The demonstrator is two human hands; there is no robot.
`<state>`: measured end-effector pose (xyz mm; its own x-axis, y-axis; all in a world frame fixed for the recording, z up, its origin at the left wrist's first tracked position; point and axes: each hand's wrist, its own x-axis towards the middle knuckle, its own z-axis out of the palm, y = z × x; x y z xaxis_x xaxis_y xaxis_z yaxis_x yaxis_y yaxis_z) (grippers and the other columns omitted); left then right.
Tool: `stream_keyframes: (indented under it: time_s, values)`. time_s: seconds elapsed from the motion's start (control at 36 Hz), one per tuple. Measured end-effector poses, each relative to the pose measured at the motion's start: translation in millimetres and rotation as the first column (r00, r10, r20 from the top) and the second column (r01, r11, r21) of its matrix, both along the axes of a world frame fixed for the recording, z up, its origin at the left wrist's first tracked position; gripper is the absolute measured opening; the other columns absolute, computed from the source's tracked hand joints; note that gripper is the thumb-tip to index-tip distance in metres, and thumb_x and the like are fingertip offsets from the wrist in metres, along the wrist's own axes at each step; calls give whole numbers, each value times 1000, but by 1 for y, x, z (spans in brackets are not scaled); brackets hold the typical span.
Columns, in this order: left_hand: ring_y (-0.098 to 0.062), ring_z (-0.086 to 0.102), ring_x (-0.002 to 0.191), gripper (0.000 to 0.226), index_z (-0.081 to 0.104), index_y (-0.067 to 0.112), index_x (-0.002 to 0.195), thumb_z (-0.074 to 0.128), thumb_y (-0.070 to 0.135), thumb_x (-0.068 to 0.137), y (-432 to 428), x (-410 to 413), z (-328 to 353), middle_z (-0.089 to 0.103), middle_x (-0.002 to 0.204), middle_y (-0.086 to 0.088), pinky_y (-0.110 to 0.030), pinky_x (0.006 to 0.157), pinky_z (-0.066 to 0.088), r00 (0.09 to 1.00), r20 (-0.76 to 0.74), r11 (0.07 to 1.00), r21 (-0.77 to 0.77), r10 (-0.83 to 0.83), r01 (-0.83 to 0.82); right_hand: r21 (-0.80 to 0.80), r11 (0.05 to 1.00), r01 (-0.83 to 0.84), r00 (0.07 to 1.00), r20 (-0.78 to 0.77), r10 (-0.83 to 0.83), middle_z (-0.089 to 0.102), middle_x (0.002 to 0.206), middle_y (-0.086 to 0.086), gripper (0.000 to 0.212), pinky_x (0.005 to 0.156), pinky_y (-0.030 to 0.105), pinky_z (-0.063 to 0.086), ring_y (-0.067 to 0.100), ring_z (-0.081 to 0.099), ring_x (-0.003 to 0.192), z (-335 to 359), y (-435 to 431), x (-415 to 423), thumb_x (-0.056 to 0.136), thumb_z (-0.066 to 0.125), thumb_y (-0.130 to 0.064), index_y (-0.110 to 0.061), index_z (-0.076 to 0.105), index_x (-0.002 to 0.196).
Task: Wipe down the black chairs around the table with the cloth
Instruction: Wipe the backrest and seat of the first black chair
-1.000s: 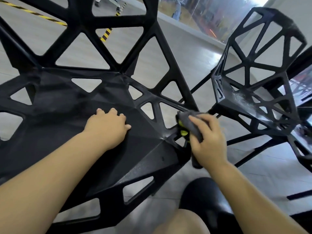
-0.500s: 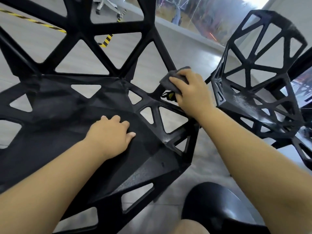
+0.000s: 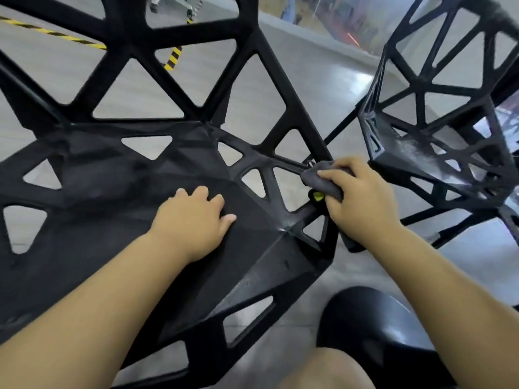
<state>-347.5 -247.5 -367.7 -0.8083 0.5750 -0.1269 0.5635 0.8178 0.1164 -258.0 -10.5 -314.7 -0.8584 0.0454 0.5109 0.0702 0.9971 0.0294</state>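
head view. the near black chair [image 3: 112, 192], a lattice of triangular openings, fills the left and centre of the frame and serves as the landmark. the left hand [image 3: 193, 220] rests palm down on the solid middle of its seat, fingers lightly bent and close together, holding nothing. the right hand [image 3: 362, 203] is at the chair's right seat edge, where a backrest strut meets the rim; its fingers and thumb curl round a bunched dark grey cloth [image 3: 317, 178] and press it against that joint. a small yellow patch [image 3: 318, 195] shows at the cloth's lower fold. a second black chair [image 3: 438, 141], with pale dusty streaks on its seat, stands just right of the near chair. beyond the near chair's backrest lies a grey floor [image 3: 323, 113] with yellow-and-black hazard tape [image 3: 172, 58]. below the chair's right front corner are a black shoe [image 3: 365, 321] and a bare knee [image 3: 328, 372].
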Motion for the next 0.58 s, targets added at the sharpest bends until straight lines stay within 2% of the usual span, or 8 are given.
stream_keyframes:
  time_s: [0.11,0.17,0.28,0.36,0.44,0.5,0.58]
  values:
    - [-29,45,114,55,39,26,135,21,58,95,-1,0,1,43,131,0,-36,87,42,1000,2,1000,-14,1,-1,87,996,-30,994,106,21,61,105,12,28,55,37,49,37,58,77,-4,-14,-34,71,61,-13,-13,72,97]
    - [-29,43,119,57,36,27,139,21,59,94,-4,-1,0,41,136,1,-37,92,42,1000,13,1000,-12,-12,12,141,989,-38,986,165,14,59,112,12,28,54,38,46,38,55,81,-11,-27,-56,74,64,-10,-12,71,101]
    - [-26,24,140,58,23,35,147,22,59,94,-15,-2,2,21,154,5,-40,107,33,994,101,999,2,-37,38,135,990,39,980,187,-64,52,123,8,30,61,33,33,36,52,95,-23,-50,-78,82,56,-13,-11,66,110]
    - [-17,23,140,55,27,38,145,26,58,94,-30,2,5,21,154,11,-37,107,34,992,121,998,47,-44,38,46,999,-10,980,198,0,55,116,13,30,61,35,40,38,57,82,-28,-49,-63,78,59,-12,-9,69,106]
    - [-12,30,135,52,34,40,141,31,59,93,-45,7,5,26,151,15,-35,105,38,991,124,996,89,-42,31,-28,993,-112,974,195,115,59,109,13,34,62,43,51,39,60,75,-32,-44,-35,73,56,-17,-11,71,102]
    - [-9,32,133,51,38,41,139,33,59,92,-52,12,4,28,149,19,-32,104,38,989,141,992,121,-39,22,-23,990,-139,973,180,141,61,106,12,34,61,46,52,39,60,73,-34,-44,-24,71,55,-19,-13,71,100]
    - [-9,34,131,51,40,41,138,35,58,91,-56,18,3,29,149,20,-29,103,38,987,151,987,160,-52,27,-30,991,-134,987,90,136,63,101,11,30,60,43,51,36,60,68,-39,-47,-18,69,58,-17,-13,73,95]
